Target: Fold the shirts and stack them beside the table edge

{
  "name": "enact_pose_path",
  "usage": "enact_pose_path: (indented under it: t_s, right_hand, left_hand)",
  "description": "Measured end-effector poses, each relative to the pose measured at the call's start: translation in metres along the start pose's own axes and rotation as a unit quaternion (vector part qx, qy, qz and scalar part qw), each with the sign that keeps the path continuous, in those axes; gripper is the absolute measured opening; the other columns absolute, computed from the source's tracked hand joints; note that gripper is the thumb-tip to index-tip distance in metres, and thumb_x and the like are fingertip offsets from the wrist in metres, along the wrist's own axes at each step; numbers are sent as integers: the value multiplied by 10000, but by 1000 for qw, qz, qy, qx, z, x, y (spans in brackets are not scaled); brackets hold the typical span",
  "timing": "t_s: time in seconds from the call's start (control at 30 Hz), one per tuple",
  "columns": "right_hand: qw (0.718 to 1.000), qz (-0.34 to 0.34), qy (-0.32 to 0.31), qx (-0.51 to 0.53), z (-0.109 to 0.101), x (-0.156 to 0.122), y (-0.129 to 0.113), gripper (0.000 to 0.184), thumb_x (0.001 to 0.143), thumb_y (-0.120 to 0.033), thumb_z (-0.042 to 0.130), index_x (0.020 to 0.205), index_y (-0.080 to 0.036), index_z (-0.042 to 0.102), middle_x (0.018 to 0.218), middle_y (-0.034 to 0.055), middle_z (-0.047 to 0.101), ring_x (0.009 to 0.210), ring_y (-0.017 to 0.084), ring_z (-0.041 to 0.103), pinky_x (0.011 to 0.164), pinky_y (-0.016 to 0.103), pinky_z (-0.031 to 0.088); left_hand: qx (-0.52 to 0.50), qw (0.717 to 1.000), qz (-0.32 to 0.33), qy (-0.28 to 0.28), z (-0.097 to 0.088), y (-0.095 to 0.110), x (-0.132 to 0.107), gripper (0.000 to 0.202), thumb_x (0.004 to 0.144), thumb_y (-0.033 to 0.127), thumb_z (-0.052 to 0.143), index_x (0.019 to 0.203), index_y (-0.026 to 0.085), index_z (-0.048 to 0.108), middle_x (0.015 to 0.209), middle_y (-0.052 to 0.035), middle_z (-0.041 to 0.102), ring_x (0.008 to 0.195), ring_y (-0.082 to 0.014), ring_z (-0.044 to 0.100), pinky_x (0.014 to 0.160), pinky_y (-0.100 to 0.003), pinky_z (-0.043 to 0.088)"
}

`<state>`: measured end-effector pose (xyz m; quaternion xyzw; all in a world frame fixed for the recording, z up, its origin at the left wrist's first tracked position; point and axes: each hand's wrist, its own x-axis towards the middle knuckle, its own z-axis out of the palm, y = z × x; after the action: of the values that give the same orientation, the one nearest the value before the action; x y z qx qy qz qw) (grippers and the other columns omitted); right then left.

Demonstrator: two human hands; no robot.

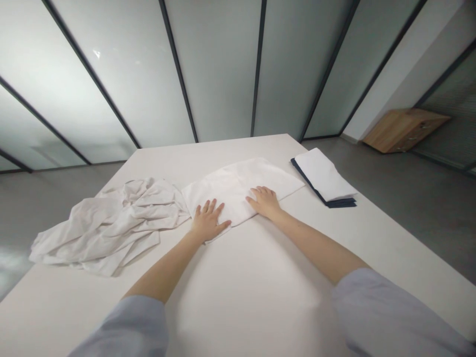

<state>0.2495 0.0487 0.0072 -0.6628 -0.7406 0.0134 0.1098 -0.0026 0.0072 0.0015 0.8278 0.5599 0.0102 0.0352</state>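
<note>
A folded white cloth (238, 186) lies nearly flat across the middle of the white table (253, 287). My left hand (208, 221) rests on its near left corner, fingers spread. Near the cloth's front edge, my right hand (265, 201) lies palm down with its fingers stretched out. Neither hand grips anything. Left of the flat cloth, and touching or overlapping its left edge, is a crumpled heap of white cloth (111, 225); I cannot tell whether the two are joined.
Toward the right edge of the table sits a stack of folded cloths, white (325, 173) on top and dark blue (340, 203) below. Frosted glass panels (223, 64) stand behind the table. A wooden cabinet (403, 129) is on the floor at the far right.
</note>
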Motion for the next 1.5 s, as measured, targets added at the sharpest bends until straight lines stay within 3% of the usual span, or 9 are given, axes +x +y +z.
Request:
enact_pose_path:
  t_s: [0.23,0.47,0.6,0.7,0.8,0.93,1.17,1.33,1.5]
  right_hand:
    - [1000,8,5,-24,11,16,-2,642,917,-539,499,1432,-159,440,1512,173,387,1409,351,279,1123,494,197]
    - [995,83,2,60,10,30,35,572,869,-497,579,1360,-211,515,1466,143,453,1331,320,426,1071,477,332]
    - [993,39,27,111,21,24,54,472,884,-387,552,1317,-200,566,1439,113,499,1337,251,438,1103,405,329]
    - [990,23,36,136,26,22,61,415,881,-339,537,1267,-204,609,1394,95,550,1305,226,477,1102,388,343]
    - [987,24,53,148,26,22,60,385,870,-321,532,1226,-213,630,1362,84,576,1278,222,498,1086,403,360]
    - [982,42,81,164,26,23,58,346,852,-306,518,1150,-196,658,1294,88,609,1212,231,536,1048,411,392]
    - [972,95,104,190,21,23,62,337,849,-280,458,1072,-190,694,1114,86,667,994,213,615,938,366,462]
    - [976,190,67,89,10,16,59,377,868,-374,468,1043,-182,740,1126,144,660,1092,332,559,954,495,410]
    - [975,192,63,95,7,15,53,378,854,-420,491,991,-171,741,1120,157,657,1101,349,548,957,517,396]
  left_hand:
    - [31,998,-59,12,2,50,-9,796,910,652,311,1516,136,306,1562,-241,251,1423,-441,232,1075,-618,232]
    - [-60,988,132,-55,-25,77,-33,754,847,656,462,1440,191,448,1534,-189,348,1361,-392,372,1079,-515,301]
    - [-224,943,221,-109,-34,53,-16,575,851,576,517,1290,212,587,1248,-116,655,1111,-262,612,964,-376,435]
    - [-319,944,78,-15,-32,14,15,413,921,462,410,1124,200,658,832,-47,730,742,-182,662,731,-289,484]
    - [-260,946,-119,152,-27,-28,46,328,887,364,461,1042,175,680,885,-74,719,787,-199,656,761,-298,468]
    - [-205,941,-216,163,-18,-61,66,409,870,429,504,1100,138,675,1045,-138,703,1000,-266,639,865,-333,454]
    - [-130,968,-191,102,-13,-54,64,498,888,555,429,922,161,731,1013,-169,692,993,-307,635,842,-367,456]
    - [-94,980,-157,83,-12,-49,60,535,863,580,461,1037,139,708,1102,-187,650,1077,-331,595,902,-389,450]
    - [-149,975,-144,81,-7,-47,66,453,862,437,521,1147,106,642,1206,-181,624,1163,-299,569,994,-365,419]
